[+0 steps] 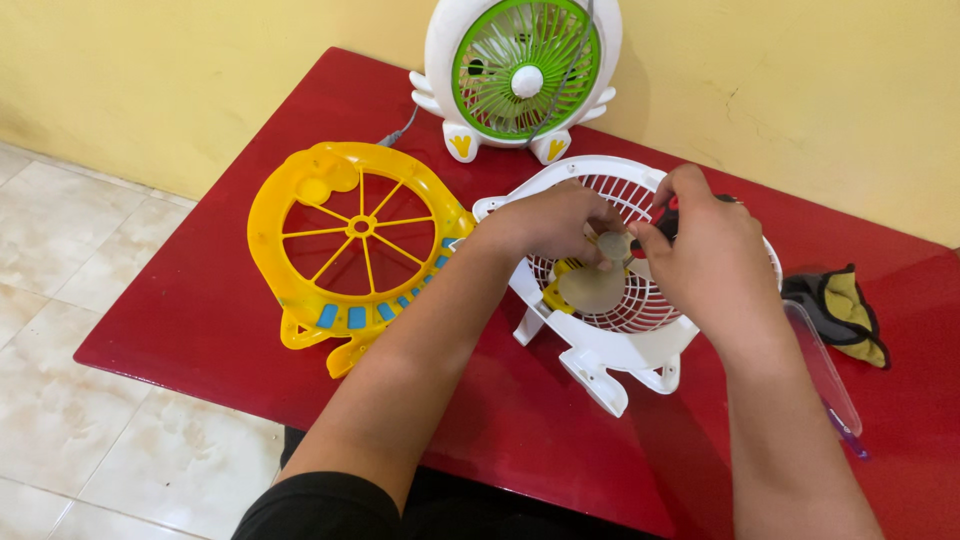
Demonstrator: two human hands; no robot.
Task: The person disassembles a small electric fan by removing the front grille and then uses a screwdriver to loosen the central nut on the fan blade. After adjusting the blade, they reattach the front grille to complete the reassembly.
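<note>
A translucent fan blade (592,285) was gripped by the left hand (545,222) over the white fan housing (600,345) on the red surface (200,320); a red-handled screwdriver (667,218) was clenched in the right hand (712,262).

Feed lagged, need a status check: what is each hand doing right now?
Left hand: fingers closed, pinching the translucent fan blade inside the white fan housing.
Right hand: closed on a red-and-black screwdriver.

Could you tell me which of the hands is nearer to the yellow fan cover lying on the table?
Left. The left hand is just right of the yellow fan cover; the right hand is farther right, over the white grille.
</note>
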